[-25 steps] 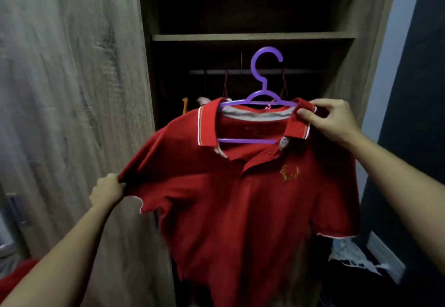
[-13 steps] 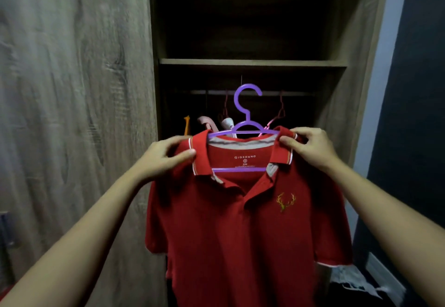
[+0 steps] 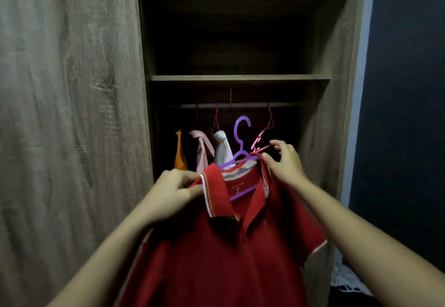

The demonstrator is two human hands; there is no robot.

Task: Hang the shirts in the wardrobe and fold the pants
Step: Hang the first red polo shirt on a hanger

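Head view, wood-grain wardrobe (image 3: 72, 118), navy wall (image 3: 409, 114)

Head-worn view, facing wardrobe (image 3: 240, 77) (close up)

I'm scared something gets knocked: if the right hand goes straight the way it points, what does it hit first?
Probably the pink hanger, just past the right hand holding the red shirt; depth is unclear.

The shirt (image 3: 216, 258) on its hanger (image 3: 241, 135) is near, between the left hand (image 3: 168, 193) and the right hand (image 3: 284, 164), before the wardrobe (image 3: 337, 114), where clothes (image 3: 202, 150) hang far back from a rail (image 3: 240, 105) under a shelf (image 3: 238, 77), with the door (image 3: 72, 114) at the left.
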